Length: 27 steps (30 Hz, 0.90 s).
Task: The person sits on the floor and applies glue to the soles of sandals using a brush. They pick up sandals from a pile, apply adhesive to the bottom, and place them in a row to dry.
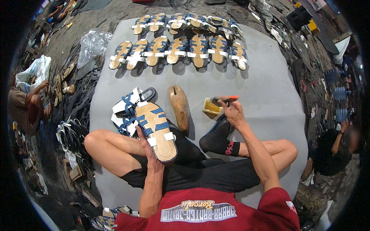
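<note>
My left hand (148, 152) grips a sandal upper (156, 133) by its edge, tan face up, with blue and white strap ends folded over its rim. Above the yellow glue container (212, 106), my right hand (233, 112) is closed on a short brush (226, 99), dark with an orange part; its bristles cannot be made out. Beyond the held piece lie blue and white strapped uppers (125, 107) and a dark sole (148, 94). A wooden shoe last (178, 107) rests on the mat between my hands.
Two rows of similar sandal uppers (157, 52) lie across the far part of the grey mat (266, 86). Dark scraps and a clear plastic bag (93, 47) surround it. One person (29, 98) sits at the left, another (335, 144) at the right.
</note>
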Motion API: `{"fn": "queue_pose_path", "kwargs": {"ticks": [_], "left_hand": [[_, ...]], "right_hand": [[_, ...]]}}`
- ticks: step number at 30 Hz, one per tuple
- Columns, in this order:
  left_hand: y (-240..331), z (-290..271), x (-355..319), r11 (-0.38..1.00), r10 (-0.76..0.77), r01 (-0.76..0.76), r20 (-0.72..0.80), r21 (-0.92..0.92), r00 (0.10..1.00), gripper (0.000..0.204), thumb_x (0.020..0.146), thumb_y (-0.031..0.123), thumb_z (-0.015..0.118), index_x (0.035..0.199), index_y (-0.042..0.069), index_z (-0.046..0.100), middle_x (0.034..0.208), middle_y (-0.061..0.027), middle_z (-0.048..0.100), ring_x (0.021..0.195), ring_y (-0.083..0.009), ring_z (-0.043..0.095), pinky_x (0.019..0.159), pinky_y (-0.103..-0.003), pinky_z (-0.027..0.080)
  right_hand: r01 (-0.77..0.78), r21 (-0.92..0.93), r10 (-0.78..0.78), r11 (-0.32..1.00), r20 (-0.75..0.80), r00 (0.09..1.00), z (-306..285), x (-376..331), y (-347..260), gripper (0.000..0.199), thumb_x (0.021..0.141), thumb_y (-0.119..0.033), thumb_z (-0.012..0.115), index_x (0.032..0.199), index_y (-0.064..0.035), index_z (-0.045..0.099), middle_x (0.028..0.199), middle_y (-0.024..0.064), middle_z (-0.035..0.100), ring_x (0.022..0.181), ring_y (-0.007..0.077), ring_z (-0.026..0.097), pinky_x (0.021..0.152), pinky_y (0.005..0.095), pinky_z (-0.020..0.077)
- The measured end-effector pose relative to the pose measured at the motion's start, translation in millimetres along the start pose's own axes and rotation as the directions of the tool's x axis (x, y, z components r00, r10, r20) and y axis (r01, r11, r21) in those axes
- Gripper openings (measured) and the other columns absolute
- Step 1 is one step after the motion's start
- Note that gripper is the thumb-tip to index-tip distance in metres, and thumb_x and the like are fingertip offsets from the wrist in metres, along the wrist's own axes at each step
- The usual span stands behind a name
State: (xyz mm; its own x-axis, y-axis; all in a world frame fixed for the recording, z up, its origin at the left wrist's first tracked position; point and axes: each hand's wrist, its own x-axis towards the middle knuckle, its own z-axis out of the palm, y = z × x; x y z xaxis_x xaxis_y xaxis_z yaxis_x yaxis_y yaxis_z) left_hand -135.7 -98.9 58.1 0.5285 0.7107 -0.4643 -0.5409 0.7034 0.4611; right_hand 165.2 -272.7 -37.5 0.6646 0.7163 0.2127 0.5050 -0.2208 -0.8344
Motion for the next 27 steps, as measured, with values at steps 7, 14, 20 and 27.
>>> {"fn": "queue_pose_path", "kwargs": {"ticks": [7,14,20,27], "left_hand": [[-2,-5,4,1.000,-0.001,0.001,-0.068,0.003,0.998,0.067,0.108,0.063,0.048,0.145,0.008,0.054,0.119,-0.0127,0.072,0.093,-0.0230,0.074,0.076,-0.037,0.067],[-9,-24,-4,0.995,-0.018,0.010,0.083,0.096,0.996,0.072,0.108,0.062,0.049,0.155,0.008,0.045,0.130,-0.0138,0.069,0.104,-0.0277,0.074,0.085,-0.041,0.067],[8,1,-22,0.970,-0.229,0.212,0.151,0.123,0.962,0.080,0.102,0.071,0.052,0.153,0.009,0.051,0.137,-0.0154,0.069,0.113,-0.0311,0.073,0.095,-0.048,0.063],[-10,-2,-24,0.937,-0.264,0.170,0.300,0.305,0.917,0.077,0.102,0.068,0.057,0.149,0.007,0.050,0.140,-0.0130,0.064,0.125,-0.0271,0.067,0.100,-0.044,0.060]], "right_hand": [[-0.690,-0.192,0.714,0.698,0.112,0.691,-25,-2,-7,0.057,0.107,-0.045,0.061,0.077,0.0032,0.067,0.078,0.0135,0.070,0.070,0.0212,0.065,0.063,0.0438,0.0474],[-0.733,-0.139,0.745,0.666,0.075,0.663,-26,-15,27,0.046,0.110,-0.046,0.059,0.086,-0.0073,0.069,0.078,0.0000,0.068,0.064,0.0090,0.058,0.058,0.0270,0.0469],[-0.600,0.765,0.557,0.232,0.402,0.727,-44,22,-127,0.048,0.110,-0.044,0.059,0.126,0.0007,0.065,0.112,0.0056,0.074,0.094,0.0225,0.074,0.088,0.0371,0.0587],[-0.206,0.586,0.141,0.784,0.154,0.978,-44,25,-253,0.038,0.111,-0.038,0.060,0.112,-0.0010,0.067,0.098,0.0057,0.074,0.088,0.0122,0.071,0.080,0.0306,0.0580]]}}
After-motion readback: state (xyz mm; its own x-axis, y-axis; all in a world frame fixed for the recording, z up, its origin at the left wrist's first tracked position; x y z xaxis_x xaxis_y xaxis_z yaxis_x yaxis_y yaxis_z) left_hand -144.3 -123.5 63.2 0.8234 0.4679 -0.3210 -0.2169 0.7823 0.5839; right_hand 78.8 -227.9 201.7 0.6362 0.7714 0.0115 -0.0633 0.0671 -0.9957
